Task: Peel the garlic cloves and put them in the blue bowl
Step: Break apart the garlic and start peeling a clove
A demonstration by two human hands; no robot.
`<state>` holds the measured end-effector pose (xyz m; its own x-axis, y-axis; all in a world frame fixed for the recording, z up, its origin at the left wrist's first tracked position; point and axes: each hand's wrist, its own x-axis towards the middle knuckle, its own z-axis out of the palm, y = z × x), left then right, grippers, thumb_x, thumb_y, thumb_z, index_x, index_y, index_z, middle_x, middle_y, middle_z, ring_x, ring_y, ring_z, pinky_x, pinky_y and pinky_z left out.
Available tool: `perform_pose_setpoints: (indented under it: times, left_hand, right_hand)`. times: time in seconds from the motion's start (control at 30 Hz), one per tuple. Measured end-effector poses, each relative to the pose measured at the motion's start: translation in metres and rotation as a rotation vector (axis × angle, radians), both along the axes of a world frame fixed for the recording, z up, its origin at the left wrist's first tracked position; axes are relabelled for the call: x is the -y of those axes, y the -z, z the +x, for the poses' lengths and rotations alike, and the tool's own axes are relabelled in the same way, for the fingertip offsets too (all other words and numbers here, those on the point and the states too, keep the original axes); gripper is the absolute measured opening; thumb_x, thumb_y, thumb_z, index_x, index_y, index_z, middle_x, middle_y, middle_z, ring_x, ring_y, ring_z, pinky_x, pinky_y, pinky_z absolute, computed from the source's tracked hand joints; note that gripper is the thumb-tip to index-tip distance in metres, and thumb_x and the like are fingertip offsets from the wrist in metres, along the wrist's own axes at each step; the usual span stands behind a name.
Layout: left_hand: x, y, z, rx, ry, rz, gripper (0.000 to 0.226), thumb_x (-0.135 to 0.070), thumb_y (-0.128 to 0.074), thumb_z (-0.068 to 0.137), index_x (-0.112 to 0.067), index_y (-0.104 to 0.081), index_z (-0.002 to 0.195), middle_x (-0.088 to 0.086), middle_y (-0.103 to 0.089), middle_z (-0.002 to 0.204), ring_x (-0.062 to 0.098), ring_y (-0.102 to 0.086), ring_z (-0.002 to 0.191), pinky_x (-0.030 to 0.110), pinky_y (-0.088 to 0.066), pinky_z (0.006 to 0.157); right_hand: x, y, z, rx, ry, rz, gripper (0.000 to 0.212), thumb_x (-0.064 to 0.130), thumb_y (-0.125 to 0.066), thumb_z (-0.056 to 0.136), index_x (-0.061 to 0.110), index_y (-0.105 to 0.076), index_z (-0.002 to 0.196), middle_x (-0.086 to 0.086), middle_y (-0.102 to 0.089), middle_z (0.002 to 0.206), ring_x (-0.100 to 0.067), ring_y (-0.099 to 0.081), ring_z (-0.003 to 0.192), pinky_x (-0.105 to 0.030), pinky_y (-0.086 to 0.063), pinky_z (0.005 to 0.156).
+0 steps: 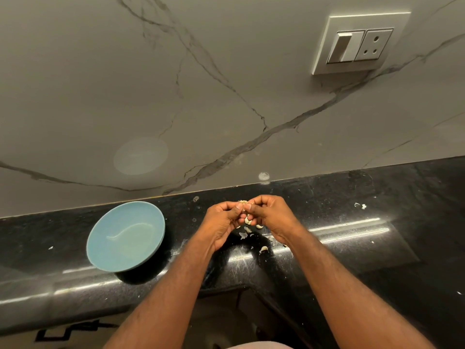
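The bowl point(120, 222) stands upright on the counter point(352, 248). Just right of the bowl, the left hand point(221, 220) and right hand point(271, 215) meet above the counter, both pinching one clove point(243, 203) between curled fingertips. Loose cloves point(251, 222) and skins point(243, 235) lie beneath the hands, right of the bowl.
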<state>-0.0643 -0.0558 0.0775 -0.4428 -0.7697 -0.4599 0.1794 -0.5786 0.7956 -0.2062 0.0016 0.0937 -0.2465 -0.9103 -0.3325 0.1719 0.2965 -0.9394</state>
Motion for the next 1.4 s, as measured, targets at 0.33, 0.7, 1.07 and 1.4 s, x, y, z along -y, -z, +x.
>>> perform_pose_setpoints:
  times: [0.33, 0.7, 1.07, 1.4]
  left_hand:
    - [0.003, -0.007, -0.001, 0.077, -0.014, -0.183, 0.021, 0.002, -0.065, 0.091, -0.006, -0.07, 0.11, 0.009, -0.073, 0.081, 0.012, -0.065, 0.065, 0.022, -0.056, 0.062]
    - [0.004, -0.016, -0.004, 0.173, 0.053, -0.332, 0.017, -0.016, -0.071, 0.091, -0.002, -0.074, 0.099, 0.014, -0.076, 0.089, 0.021, -0.073, 0.079, 0.027, -0.059, 0.073]
    - [0.002, -0.011, -0.013, 0.192, -0.017, -0.262, 0.013, -0.011, -0.067, 0.094, -0.005, -0.075, 0.085, 0.006, -0.072, 0.071, 0.009, -0.065, 0.062, 0.022, -0.055, 0.064]
    - [0.0, -0.008, -0.014, 0.157, -0.095, -0.105, 0.013, -0.012, -0.061, 0.097, -0.01, -0.073, 0.092, 0.002, -0.071, 0.075, 0.006, -0.057, 0.062, 0.02, -0.047, 0.06]
  right_hand:
    - [0.004, -0.005, -0.002, 0.079, -0.045, -0.008, 0.013, 0.003, -0.061, 0.097, -0.005, -0.067, 0.105, -0.015, -0.071, 0.08, -0.017, -0.067, 0.067, -0.025, -0.056, 0.064]
    - [0.006, -0.009, -0.006, -0.121, 0.014, -0.035, 0.008, -0.003, -0.076, 0.082, -0.001, -0.069, 0.086, -0.008, -0.069, 0.073, -0.014, -0.06, 0.054, -0.022, -0.053, 0.053]
    - [0.005, -0.005, -0.003, 0.151, 0.072, 0.036, 0.007, -0.006, -0.067, 0.088, -0.001, -0.071, 0.085, -0.016, -0.072, 0.078, -0.019, -0.068, 0.069, -0.021, -0.059, 0.063]
    - [0.008, -0.003, -0.003, 0.229, 0.059, 0.013, 0.019, -0.005, -0.06, 0.094, -0.015, -0.063, 0.11, -0.022, -0.071, 0.097, -0.024, -0.071, 0.081, -0.027, -0.062, 0.074]
